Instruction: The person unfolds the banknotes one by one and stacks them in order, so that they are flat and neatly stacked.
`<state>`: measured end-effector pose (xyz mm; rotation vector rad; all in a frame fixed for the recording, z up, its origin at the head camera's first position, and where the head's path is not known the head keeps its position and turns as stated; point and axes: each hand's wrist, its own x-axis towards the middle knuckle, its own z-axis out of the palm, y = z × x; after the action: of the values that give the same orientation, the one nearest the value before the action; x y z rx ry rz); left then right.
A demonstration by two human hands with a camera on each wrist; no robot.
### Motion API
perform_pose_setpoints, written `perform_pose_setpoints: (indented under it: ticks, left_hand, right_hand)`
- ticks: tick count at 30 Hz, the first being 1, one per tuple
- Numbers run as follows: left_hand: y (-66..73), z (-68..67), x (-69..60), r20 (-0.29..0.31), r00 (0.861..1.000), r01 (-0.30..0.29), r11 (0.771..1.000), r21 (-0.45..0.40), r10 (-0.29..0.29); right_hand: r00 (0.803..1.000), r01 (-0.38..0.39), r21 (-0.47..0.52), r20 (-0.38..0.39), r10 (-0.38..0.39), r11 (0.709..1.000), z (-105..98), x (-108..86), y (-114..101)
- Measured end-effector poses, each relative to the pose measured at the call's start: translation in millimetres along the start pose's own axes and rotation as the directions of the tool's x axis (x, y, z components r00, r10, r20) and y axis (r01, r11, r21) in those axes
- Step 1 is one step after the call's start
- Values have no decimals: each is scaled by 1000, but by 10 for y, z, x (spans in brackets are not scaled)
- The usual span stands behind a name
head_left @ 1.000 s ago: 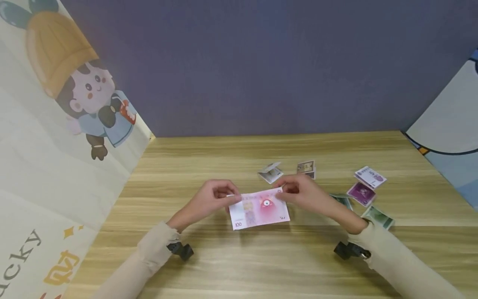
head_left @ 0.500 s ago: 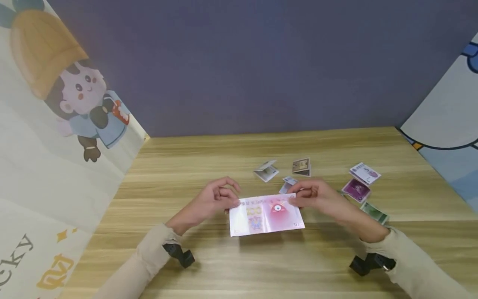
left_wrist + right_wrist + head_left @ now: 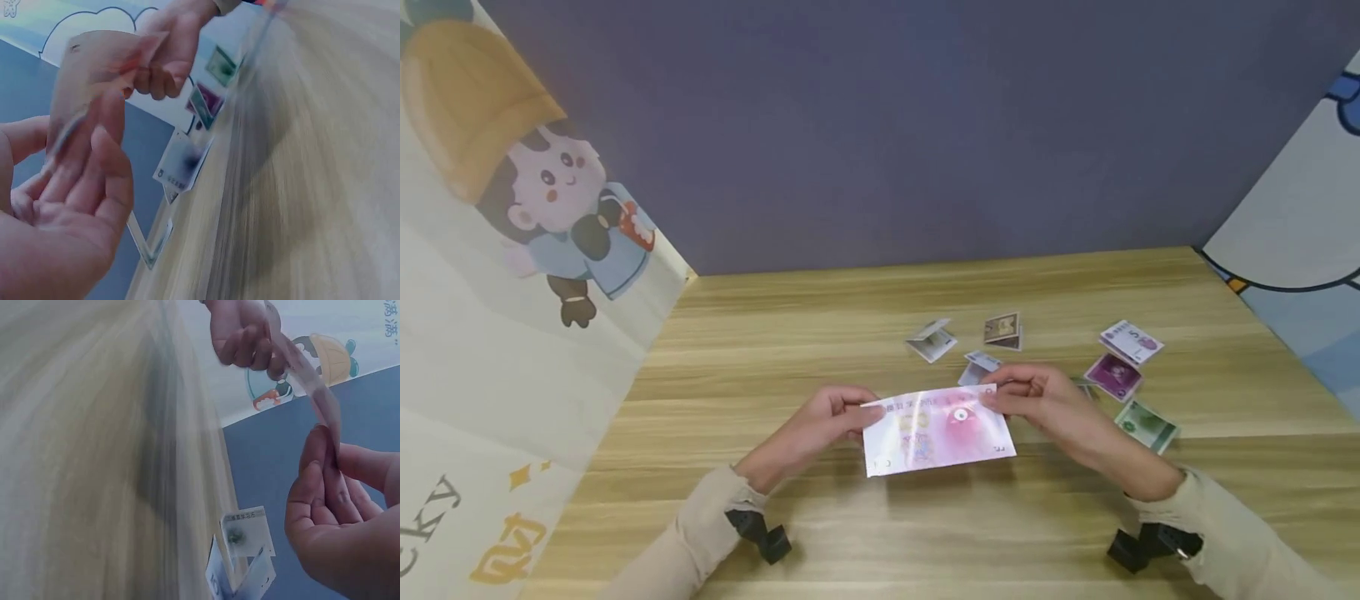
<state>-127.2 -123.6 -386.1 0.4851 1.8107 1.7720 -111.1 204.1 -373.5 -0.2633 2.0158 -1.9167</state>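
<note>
A pink banknote-like sheet (image 3: 936,433) is stretched between the two hands above the table. My left hand (image 3: 812,429) pinches its left end between thumb and fingers, and my right hand (image 3: 1060,417) pinches the upper right corner. In the left wrist view the sheet (image 3: 87,81) rises from the left hand (image 3: 69,206) to the other hand. From the right wrist view the sheet (image 3: 312,387) looks nearly edge-on, held by the right hand (image 3: 344,506). A folded pale note (image 3: 979,367) stands just behind the right hand's fingertips.
Folded notes lie on the wooden table (image 3: 760,333): a grey-white one (image 3: 932,342), a brown one (image 3: 1003,330), a white-purple one (image 3: 1132,342), a purple one (image 3: 1114,377) and a green one (image 3: 1147,426). A dark panel (image 3: 880,133) stands behind.
The sheet has opened out wider and shifted slightly right, as the right hand moved rightward. The folded pale note behind it has come into view. The head view has shifted slightly.
</note>
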Motion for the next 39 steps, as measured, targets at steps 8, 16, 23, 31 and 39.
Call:
perform_pose_setpoints:
  ticks: [8, 16, 23, 31, 39]
  left_hand:
    - [-29, 74, -8, -18, 1000, -16, 991, -137, 13]
    - [-59, 148, 43, -3, 1000, -25, 980, -197, 25]
    - [-107, 120, 66, -82, 994, 83, 987, 138, -72]
    - [-102, 142, 101, -38, 992, 122, 988, 94, -119]
    - [-79, 210, 73, 82, 995, 70, 986, -154, -58]
  right_hand:
    - [995, 22, 143, 89, -35, 990, -46, -21, 77]
    - [995, 34, 147, 84, -47, 988, -106, -77, 126]
    - [1000, -17, -123, -16, 15, 992, -78, -61, 183]
    - [997, -29, -182, 67, 42, 983, -77, -45, 236]
    - [988, -99, -103, 108, 110, 990, 87, -56, 214]
